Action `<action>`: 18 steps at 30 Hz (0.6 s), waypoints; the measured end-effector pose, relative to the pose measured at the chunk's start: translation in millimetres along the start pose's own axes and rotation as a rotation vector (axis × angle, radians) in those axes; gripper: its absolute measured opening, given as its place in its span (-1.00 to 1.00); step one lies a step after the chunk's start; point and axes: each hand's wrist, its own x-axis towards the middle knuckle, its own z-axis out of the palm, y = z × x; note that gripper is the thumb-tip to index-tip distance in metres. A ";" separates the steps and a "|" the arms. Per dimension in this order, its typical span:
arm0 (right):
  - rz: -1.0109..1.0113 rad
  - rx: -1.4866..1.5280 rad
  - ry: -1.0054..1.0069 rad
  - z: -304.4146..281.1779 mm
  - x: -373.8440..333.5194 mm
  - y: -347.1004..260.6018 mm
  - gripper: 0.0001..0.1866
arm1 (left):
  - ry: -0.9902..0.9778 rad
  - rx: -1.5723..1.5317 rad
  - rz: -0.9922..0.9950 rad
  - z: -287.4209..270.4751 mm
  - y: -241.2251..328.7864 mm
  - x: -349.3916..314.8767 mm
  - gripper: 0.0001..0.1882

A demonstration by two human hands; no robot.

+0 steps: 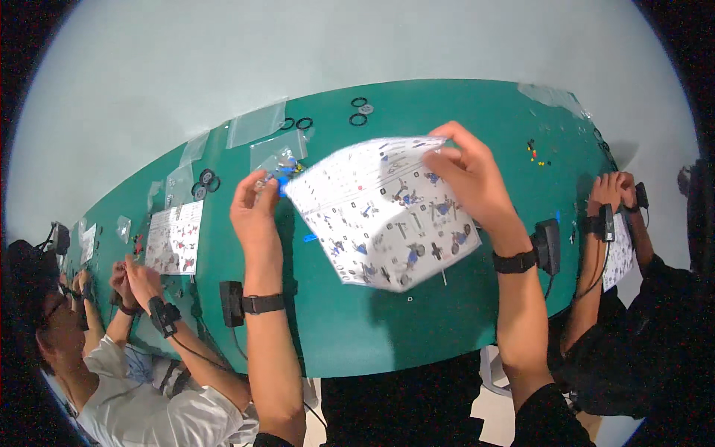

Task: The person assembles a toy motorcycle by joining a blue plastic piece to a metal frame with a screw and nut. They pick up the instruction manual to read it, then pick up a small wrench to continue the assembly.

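White instruction sheet [387, 212] hangs over the green table [447, 112], right hand [469, 175] fingers pinching it, left hand [255, 208] seemingly too.

Bare forearms, black wrist gear

The left hand [255, 212] and right hand [471, 175] are bare, without gloves. Each wrist wears a black strap [262, 303] carrying a small black boxy device [231, 303] on its side, with a thin dark cable hanging from it. A dark sleeve [547, 421] shows at the right elbow.
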 end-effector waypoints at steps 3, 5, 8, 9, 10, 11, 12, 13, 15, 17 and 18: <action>0.082 0.301 0.045 17.9 -3.3 -14.9 -0.86 | -0.068 0.125 0.083 22.9 11.7 -12.0 -0.70; 0.110 0.435 0.030 37.9 -0.5 -15.8 -0.85 | -0.176 0.168 0.266 -3.2 -8.6 6.6 -0.64; 0.144 0.156 0.154 45.8 1.5 18.8 -0.67 | -0.328 0.071 0.148 5.5 -24.6 8.3 -0.61; 0.148 0.155 0.157 47.2 0.5 24.7 -0.67 | -0.378 0.040 0.109 7.5 -29.4 8.3 -0.60; 0.170 0.135 0.115 50.7 0.3 25.2 -0.62 | -0.420 0.014 0.077 7.2 -27.0 7.3 -0.59; 0.191 0.115 0.073 53.2 0.4 24.8 -0.56 | -0.463 -0.013 0.044 7.0 -25.0 6.2 -0.59; 0.247 0.220 -0.035 52.6 0.7 23.0 -0.49 | -0.505 -0.040 0.011 6.8 -23.3 4.8 -0.58; 0.246 0.223 -0.040 50.1 0.2 20.4 -0.49 | -0.547 -0.067 -0.022 6.7 -22.0 3.2 -0.57; 0.328 0.154 -0.241 44.3 -1.5 18.4 -0.54 | -0.519 -0.111 0.052 10.5 -29.7 -3.4 -0.51; 0.141 0.078 -0.165 48.7 0.9 35.4 -0.59 | -0.534 -0.113 0.014 6.0 -16.8 -2.4 -0.51; -0.043 -0.005 -0.083 47.4 1.2 42.7 -0.63 | -0.538 -0.170 -0.128 7.2 -7.6 -13.8 -0.46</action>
